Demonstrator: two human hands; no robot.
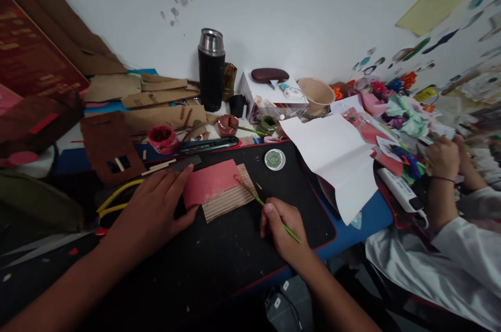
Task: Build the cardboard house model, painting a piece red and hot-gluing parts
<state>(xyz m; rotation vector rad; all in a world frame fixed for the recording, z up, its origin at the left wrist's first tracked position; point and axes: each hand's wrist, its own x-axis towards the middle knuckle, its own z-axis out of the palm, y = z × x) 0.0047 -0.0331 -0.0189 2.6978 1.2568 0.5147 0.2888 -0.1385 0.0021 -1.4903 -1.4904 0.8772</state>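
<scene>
My right hand (284, 225) is closed round a thin green-handled paintbrush (256, 197). The brush tip rests at the right end of a smooth pinkish-red panel (211, 180), beside bare ridged corrugated cardboard (223, 205). Whether the panel is a separate piece or a painted part of the cardboard I cannot tell. At the panel's left edge lies my left hand (156, 206), palm down with fingers stretched out, its thumb and fingertips touching or nearly touching it. A small round lid of green paint (274, 159) sits above my right hand on the black mat (219, 259).
Open jars of red paint (162, 139), brown paint (227, 126) and green paint (267, 125) stand behind the mat. A black flask (211, 73) rises behind them. Yellow-handled scissors (117, 201) lie by my left hand. White paper (332, 152) is at right, near another person's hands (444, 157).
</scene>
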